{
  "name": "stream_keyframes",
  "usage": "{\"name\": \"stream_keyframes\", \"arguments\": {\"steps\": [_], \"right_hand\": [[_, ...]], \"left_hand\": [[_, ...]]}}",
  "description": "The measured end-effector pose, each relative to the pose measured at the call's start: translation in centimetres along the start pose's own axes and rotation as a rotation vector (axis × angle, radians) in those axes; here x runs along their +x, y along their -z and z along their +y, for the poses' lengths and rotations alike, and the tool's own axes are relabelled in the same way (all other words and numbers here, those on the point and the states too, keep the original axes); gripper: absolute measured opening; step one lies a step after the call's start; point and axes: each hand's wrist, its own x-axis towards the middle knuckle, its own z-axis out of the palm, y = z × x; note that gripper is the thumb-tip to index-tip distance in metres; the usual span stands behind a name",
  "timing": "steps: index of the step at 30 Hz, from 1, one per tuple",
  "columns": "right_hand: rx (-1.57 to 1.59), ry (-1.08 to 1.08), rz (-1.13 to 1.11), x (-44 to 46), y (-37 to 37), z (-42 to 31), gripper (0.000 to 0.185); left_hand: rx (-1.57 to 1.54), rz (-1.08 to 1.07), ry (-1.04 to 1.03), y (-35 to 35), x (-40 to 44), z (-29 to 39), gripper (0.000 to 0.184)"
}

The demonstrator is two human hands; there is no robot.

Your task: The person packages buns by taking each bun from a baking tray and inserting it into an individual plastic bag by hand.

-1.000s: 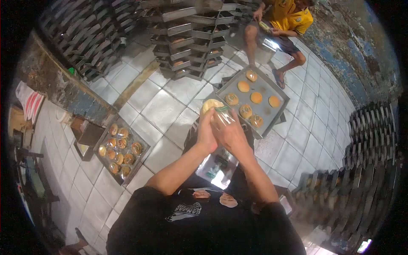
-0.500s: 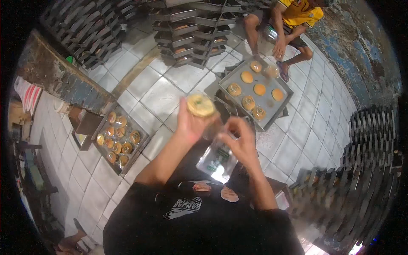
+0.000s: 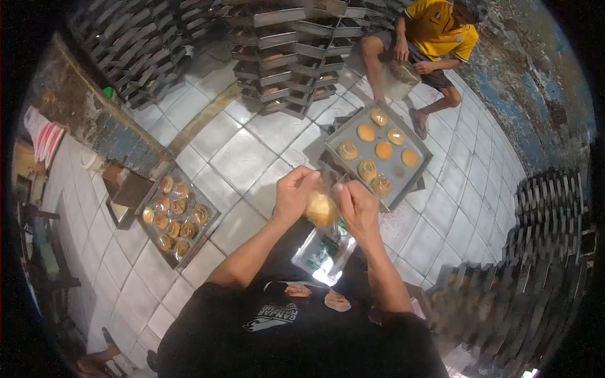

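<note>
A round bun [image 3: 321,209] in a clear plastic bag hangs between my two hands, above my lap. My left hand [image 3: 295,194] is pinched on the bag's upper left side. Opposite it, my right hand [image 3: 358,208] has its fingers closed on the right side of the same bag. Below the bun, a stack of clear bags [image 3: 320,255] with green print lies on my lap. Just beyond my right hand is a metal tray [image 3: 392,173] of buns, some of them wrapped.
Another tray [image 3: 211,225] with wrapped buns stands on the tiled floor at left. Stacked metal trays [image 3: 277,57] rise at the far side and more at right [image 3: 498,296]. A person in a yellow shirt [image 3: 438,28] sits beyond the bun tray, hands on a bag.
The bun has gone from resting on my open left hand to hanging in the bag between both hands. The other person's hands have drawn back from the tray, where another wrapped bun now lies.
</note>
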Motion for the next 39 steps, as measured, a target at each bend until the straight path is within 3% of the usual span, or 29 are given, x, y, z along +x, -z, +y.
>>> {"name": "stream_keyframes", "arguments": {"steps": [3, 5, 7, 9, 11, 12, 15, 16, 18, 19, 20, 21, 22, 23, 25, 26, 27, 29, 31, 32, 34, 35, 37, 38, 39], "right_hand": [[-0.074, 0.136, 0.075, 0.5, -0.5, 2.2, 0.032], [0.455, -0.533, 0.007, 1.7, 0.1, 3.4, 0.038], [0.459, -0.489, 0.002, 0.9, 0.9, 3.1, 0.042], [0.4, -0.503, -0.076, -1.8, 1.0, 1.6, 0.041], [0.369, -0.541, -0.165, -4.5, 0.2, 4.0, 0.037], [0.479, -0.652, -0.198, -5.9, -0.8, 4.8, 0.035], [0.706, -0.779, -0.243, -8.2, -2.7, 6.3, 0.029], [0.827, -0.796, -0.155, -8.6, -2.5, 6.7, 0.029], [0.938, -0.697, 0.061, -7.7, -0.9, 6.2, 0.027], [0.579, -0.444, 0.094, -7.5, 0.6, 7.2, 0.025], [0.682, -0.628, 0.212, -5.9, 2.7, 6.8, 0.024], [0.076, -0.379, 0.218, -5.5, 4.8, 9.5, 0.023], [-0.145, -0.189, 0.287, -4.7, 6.4, 10.0, 0.024], [-0.158, -0.189, 0.31, -4.8, 7.5, 11.2, 0.024], [-0.698, -0.125, 0.342, -5.5, 8.5, 14.6, 0.031], [-0.683, -0.299, 0.197, -6.7, 9.0, 15.0, 0.041], [-0.68, -0.286, 0.186, -7.7, 8.8, 15.3, 0.041], [-0.348, -0.555, -0.077, -10.8, 7.9, 15.5, 0.049], [-0.276, -0.255, -0.068, -12.9, 5.7, 12.0, 0.054], [-0.267, -0.264, -0.051, -12.5, 5.1, 9.9, 0.054], [-0.322, 0.066, -0.039, -11.9, 5.4, 6.0, 0.037], [-0.319, 0.037, -0.019, -11.9, 6.0, 5.7, 0.037], [-0.315, 0.014, -0.256, -11.6, 7.0, 5.6, 0.026], [-0.281, 0.083, -0.218, -10.8, 7.8, 4.4, 0.018], [-0.268, 0.062, -0.231, -9.9, 8.8, 3.8, 0.018]], "left_hand": [[-0.023, 0.089, 0.129, -0.1, 0.5, 1.0, 0.023], [-0.023, 0.12, 0.163, 0.4, 0.3, 0.9, 0.022], [0.366, 0.22, -0.226, 1.8, -0.4, 1.3, 0.027], [0.369, 0.189, -0.212, 3.0, -3.2, 0.8, 0.03], [0.18, 0.101, 0.155, 4.4, -5.1, -2.3, 0.028], [0.064, 0.077, 0.469, 4.5, -5.5, -1.5, 0.026], [-0.027, -0.005, 0.478, 5.4, -4.6, -2.9, 0.018], [-0.023, -0.013, 0.494, 5.4, -4.3, -3.5, 0.018], [-0.243, -0.163, 0.412, 3.6, -2.3, -3.2, 0.028], [-0.241, -0.188, 0.426, 2.1, -1.6, -2.8, 0.028], [-0.168, -0.191, 0.297, 0.0, -0.8, -1.4, 0.032], [-0.101, -0.194, 0.161, -1.6, -0.3, -0.6, 0.039], [0.225, -0.306, 0.06, -1.2, -0.3, -1.4, 0.05], [0.442, -0.389, -0.017, -1.4, -1.2, 0.2, 0.053], [0.755, -0.547, -0.317, -1.0, -2.8, -0.3, 0.05], [0.753, -0.539, -0.321, -0.7, -3.8, -0.4, 0.05], [0.898, -0.541, -0.429, -0.3, -4.9, -0.4, 0.044], [1.059, -0.548, -0.521, 0.7, -5.9, -0.2, 0.038], [0.96, -0.642, -0.591, 1.1, -5.9, 0.2, 0.027], [0.918, -0.65, -0.639, 1.2, -6.0, 0.1, 0.028], [0.927, -0.709, -0.722, 1.4, -6.5, 0.5, 0.03], [0.93, -0.745, -0.793, 1.4, -6.8, 0.9, 0.032], [0.827, -0.729, -0.717, -0.6, -7.8, 3.7, 0.031], [0.408, -0.591, -0.169, -1.8, -8.1, 4.8, 0.029], [0.319, -0.63, 0.147, -1.3, -7.6, 4.2, 0.027]]}}
